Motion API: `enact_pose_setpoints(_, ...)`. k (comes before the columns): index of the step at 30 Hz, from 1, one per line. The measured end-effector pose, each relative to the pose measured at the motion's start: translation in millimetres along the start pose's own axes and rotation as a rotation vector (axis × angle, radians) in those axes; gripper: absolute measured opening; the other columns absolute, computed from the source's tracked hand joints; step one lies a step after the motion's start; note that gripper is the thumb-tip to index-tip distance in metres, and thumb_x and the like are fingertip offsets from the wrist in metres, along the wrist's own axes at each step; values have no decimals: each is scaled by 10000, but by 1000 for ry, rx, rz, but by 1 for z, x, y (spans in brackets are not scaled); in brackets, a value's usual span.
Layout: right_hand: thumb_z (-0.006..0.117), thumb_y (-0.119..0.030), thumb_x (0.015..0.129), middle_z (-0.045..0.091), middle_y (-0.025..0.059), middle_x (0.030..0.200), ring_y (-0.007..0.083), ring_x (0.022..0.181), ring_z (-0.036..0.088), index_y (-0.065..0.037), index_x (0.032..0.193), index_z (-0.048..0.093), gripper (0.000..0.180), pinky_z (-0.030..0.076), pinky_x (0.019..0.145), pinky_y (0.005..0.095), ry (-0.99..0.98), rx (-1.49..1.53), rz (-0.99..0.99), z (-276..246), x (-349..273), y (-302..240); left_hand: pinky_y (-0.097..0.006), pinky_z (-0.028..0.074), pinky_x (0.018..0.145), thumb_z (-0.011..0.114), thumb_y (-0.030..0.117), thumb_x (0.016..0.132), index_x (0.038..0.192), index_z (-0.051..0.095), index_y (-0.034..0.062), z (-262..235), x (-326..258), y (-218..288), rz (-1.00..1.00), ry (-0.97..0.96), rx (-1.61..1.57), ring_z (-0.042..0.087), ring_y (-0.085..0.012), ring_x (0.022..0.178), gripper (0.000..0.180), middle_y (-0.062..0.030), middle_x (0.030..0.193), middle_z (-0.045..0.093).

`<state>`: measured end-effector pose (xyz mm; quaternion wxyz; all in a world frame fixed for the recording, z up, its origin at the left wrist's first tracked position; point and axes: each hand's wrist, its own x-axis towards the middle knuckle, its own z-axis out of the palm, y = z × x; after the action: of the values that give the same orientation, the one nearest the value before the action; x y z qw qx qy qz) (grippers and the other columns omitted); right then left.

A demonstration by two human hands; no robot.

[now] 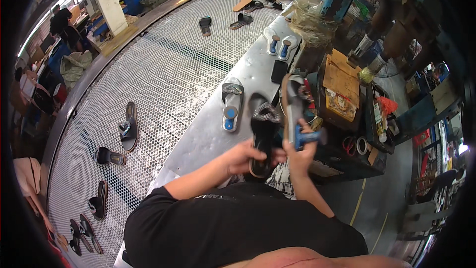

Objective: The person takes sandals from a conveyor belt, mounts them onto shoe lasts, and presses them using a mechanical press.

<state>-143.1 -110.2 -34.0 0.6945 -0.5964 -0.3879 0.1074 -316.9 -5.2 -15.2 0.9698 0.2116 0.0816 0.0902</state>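
Observation:
My left hand point(243, 158) is closed around the heel end of a black slide sandal point(263, 125) with a glittery strap, slightly smeared by motion. Just right of it, my right hand point(301, 155) grips a silver sole-shaped form point(293, 111) by its blue handle. A brown edge and dark strap show along the form's far end; whether a sandal is fitted on it I cannot tell. On the metal ledge beyond my left hand lies another silver form point(231, 116) with a blue knob and a glittery strap across it.
Several black sandals point(129, 126) lie scattered over the perforated conveyor point(163, 84) at left. Two silver forms point(281, 44) and a black phone point(279, 71) rest on the ledge point(198, 151). At right stand a box with cardboard point(342, 82), red scissors point(349, 145) and a tape roll point(362, 145).

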Motion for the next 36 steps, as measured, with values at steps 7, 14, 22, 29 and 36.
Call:
enact_pose_setpoints(7,727,12,707,547,170,1343,333,1333,457,-69,1051,438,457,299,1119,445,-292,-61,-140,19,2,12,-414,490,1026,547,-26,753,1366,390,-120,-54,26,78,705,289,-45,587,-340,1203,640,-249,1369,524)
enact_pose_setpoints(14,742,-81,702,614,157,1249,348,1164,577,-45,1151,478,523,435,1006,416,-372,-276,-30,31,15,87,-415,469,1032,512,-81,695,1374,418,-25,-99,-36,50,749,558,202,541,-344,1264,688,-221,1381,524)
enact_pose_setpoints(22,742,-154,744,569,257,1203,435,1137,546,-10,1307,450,650,444,979,451,-364,-470,-69,82,66,170,-331,519,862,533,-108,677,1293,493,-6,-126,-10,-1,507,755,367,627,-246,1018,626,-140,1126,637)
enact_pose_setpoints(29,730,-42,688,365,240,1415,389,1354,353,2,1425,267,872,275,1142,434,-274,-269,-111,92,-17,112,-472,540,942,533,-73,761,1371,357,-10,-98,-65,-14,522,419,-51,633,-327,1075,639,-265,1277,576)
enact_pose_setpoints(36,779,-144,681,299,270,1504,415,1416,295,-85,1490,292,946,315,1136,412,-620,-449,-15,124,13,122,-424,587,843,607,8,787,1390,323,-26,-117,-78,-5,519,339,2,638,-261,1006,667,-241,1273,582)
